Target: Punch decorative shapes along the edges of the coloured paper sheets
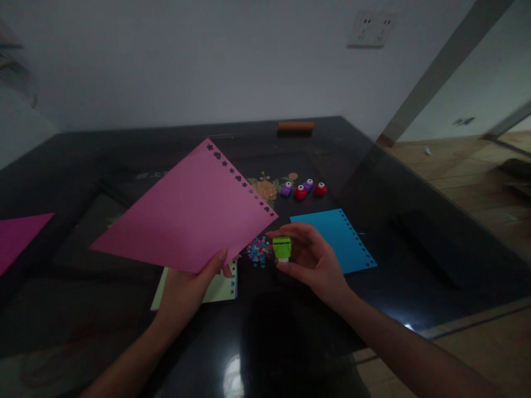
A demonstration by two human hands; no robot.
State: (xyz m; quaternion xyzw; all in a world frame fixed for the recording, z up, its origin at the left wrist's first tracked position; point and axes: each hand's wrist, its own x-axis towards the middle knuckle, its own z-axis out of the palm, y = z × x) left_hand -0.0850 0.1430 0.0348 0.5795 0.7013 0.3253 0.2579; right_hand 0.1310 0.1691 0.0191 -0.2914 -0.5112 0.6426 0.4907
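Nearest the camera: two bare forearms coming in over the near edge of the dark glossy table [415, 249], with a lamp glare on the tabletop between them.

Left hand [186, 293] pinches the pink sheet [186, 215] at its bottom edge, thumb on top, fingers underneath. The sheet is lifted off the table and tilted, one corner pointing away toward the wall. Its right edge has a row of punched shapes, hearts and stars, running top to bottom.

Right hand [311, 260] is closed around a small green paper punch [282, 248], held between thumb and fingers just above the tabletop. The punch sits right at the lower right corner of the pink sheet, close to touching it; can't tell if the paper is in the slot.

Under the punch, slightly left: a small pile of confetti scraps [259, 251], blue, pink and white, lying on the table.

Under the left hand: a pale yellow sheet [219, 290] flat on the table, punched holes along its right edge.

Behind the right hand: a blue sheet [336, 235] flat on the table, holes along its right edge, partly hidden by the fingers.

Further back, in a row: purple punch [286, 189], red punch [300, 192], another purple one [308, 184], another red one [320, 189], next to a floral print [266, 188] in the tabletop.

Far left edge: a magenta sheet [16, 235], cropped by the frame. Far edge of table: an orange-brown block [296, 126]. Wall socket [370, 29] above.
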